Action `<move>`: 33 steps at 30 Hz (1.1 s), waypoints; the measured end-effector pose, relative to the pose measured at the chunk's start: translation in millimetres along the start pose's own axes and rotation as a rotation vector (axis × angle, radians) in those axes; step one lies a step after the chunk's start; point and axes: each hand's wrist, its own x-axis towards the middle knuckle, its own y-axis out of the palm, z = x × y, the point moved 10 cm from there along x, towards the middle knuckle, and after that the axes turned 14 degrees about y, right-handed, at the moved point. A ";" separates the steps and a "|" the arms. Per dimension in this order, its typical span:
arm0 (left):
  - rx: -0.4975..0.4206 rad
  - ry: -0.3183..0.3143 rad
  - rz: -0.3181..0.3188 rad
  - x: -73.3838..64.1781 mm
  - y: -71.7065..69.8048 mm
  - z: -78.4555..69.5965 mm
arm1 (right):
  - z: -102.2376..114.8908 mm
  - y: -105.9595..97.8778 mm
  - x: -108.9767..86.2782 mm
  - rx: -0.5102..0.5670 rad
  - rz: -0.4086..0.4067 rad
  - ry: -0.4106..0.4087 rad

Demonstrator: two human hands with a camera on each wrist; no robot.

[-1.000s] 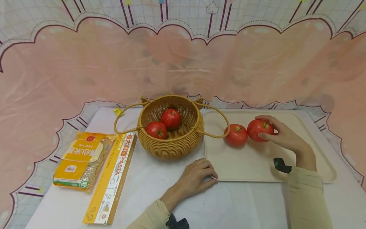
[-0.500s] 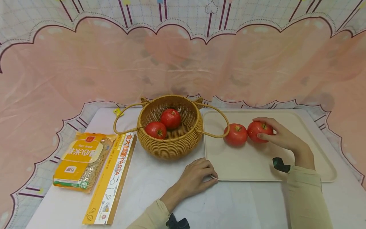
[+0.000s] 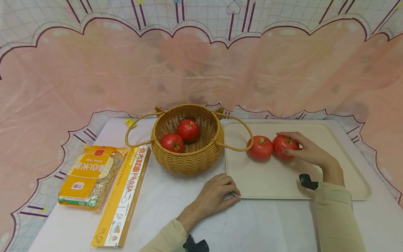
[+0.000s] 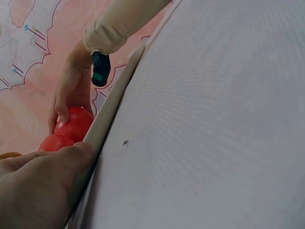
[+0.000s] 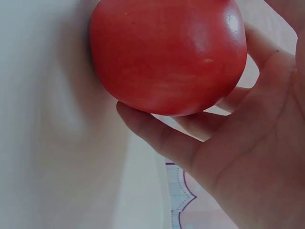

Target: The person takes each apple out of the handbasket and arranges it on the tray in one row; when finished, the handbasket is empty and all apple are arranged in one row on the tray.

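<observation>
My right hand (image 3: 310,151) holds a red apple (image 3: 280,147) low over the beige tray (image 3: 270,182), fingers behind it and thumb in front. In the right wrist view the same apple (image 5: 167,52) fills the top, with the fingers curved about its side. Just left of it on the tray sits another red apple (image 3: 260,148), partly behind the basket's handle. At the tray's near left corner my left hand (image 3: 214,196) grips the rim. The left wrist view shows its thumb (image 4: 78,152) on the tray edge.
Left of the tray stands a wicker basket (image 3: 185,162) with two red apples (image 3: 188,130) inside; its looped handles stick out sideways, one over the tray. Further left lie a yellow pasta box (image 3: 121,197) and a yellow grain bag (image 3: 89,176). A patterned cloth (image 3: 189,80) hangs behind.
The apple in my right hand has come down slightly and closer to the apple beside it. My left hand has stayed at the tray corner.
</observation>
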 end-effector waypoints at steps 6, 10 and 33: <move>-0.002 0.006 -0.006 -0.2 -1.2 -0.6 | -3.8 2.5 0.7 0.014 0.012 0.003; -0.003 0.003 -0.003 -0.2 -1.3 -0.6 | -7.8 3.9 2.1 0.064 0.034 0.031; -0.021 -0.009 -0.008 -0.6 -0.7 1.1 | -0.6 -8.2 7.9 0.113 -0.097 -0.016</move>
